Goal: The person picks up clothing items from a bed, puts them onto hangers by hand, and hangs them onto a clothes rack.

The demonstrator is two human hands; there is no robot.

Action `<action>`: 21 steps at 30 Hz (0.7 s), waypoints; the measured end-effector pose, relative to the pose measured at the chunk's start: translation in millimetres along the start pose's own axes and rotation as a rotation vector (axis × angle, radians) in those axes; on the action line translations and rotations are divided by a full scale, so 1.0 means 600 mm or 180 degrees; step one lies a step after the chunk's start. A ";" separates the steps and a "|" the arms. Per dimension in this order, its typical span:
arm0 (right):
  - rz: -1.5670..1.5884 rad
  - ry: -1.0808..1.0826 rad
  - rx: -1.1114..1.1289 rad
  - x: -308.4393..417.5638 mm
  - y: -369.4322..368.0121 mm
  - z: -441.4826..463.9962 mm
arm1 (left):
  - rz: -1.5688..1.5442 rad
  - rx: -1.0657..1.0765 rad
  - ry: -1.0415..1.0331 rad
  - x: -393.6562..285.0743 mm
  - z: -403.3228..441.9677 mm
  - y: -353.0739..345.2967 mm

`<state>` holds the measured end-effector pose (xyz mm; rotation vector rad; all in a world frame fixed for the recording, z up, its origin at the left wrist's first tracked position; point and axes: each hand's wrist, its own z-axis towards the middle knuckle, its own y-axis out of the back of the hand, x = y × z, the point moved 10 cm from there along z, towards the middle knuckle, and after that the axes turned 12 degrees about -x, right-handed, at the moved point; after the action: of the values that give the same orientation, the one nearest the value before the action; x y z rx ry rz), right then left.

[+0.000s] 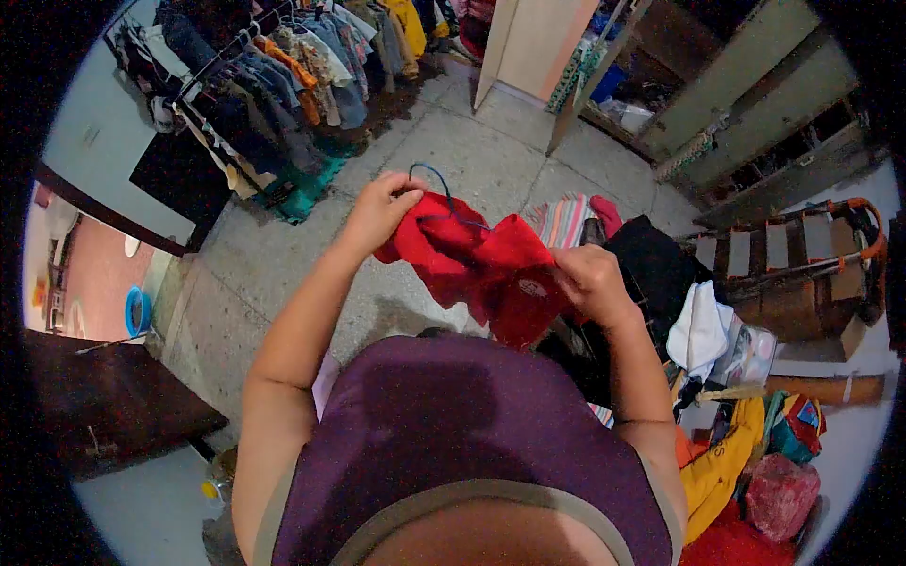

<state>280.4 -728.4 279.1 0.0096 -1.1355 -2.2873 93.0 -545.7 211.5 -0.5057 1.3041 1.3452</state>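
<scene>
A red garment hangs between my two hands, in front of my body and above the floor. A dark blue hanger sits in it, its hook curving up out of the cloth near my left hand. My left hand is closed on the garment's left upper edge, thumb and fingers pinched together. Gripping the right upper edge is my right hand, fingers curled into the cloth. A small pale print shows on the red fabric near my right hand. Folds hide the rest of the hanger.
A rack of hanging clothes stands at the back left. To my right lie piled clothes, including a black garment and a yellow one. An orange-framed ladder leans at the far right. A dark table is at left.
</scene>
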 end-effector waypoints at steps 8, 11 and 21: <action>-0.0087 0.0472 -0.0031 0.022 0.046 -0.013 | -0.1019 0.2704 0.1593 -0.049 -0.136 -0.066; 0.0139 0.0637 -0.0284 0.032 0.053 -0.020 | -0.1396 0.3426 0.1519 -0.086 -0.191 -0.092; 0.0304 0.0827 -0.0394 0.034 0.036 -0.004 | -0.0869 0.3470 0.0157 -0.176 -0.162 -0.166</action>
<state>274.9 -750.6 298.3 0.1948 -0.8429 -2.1919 172.3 -699.4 236.5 0.0568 1.7036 0.2708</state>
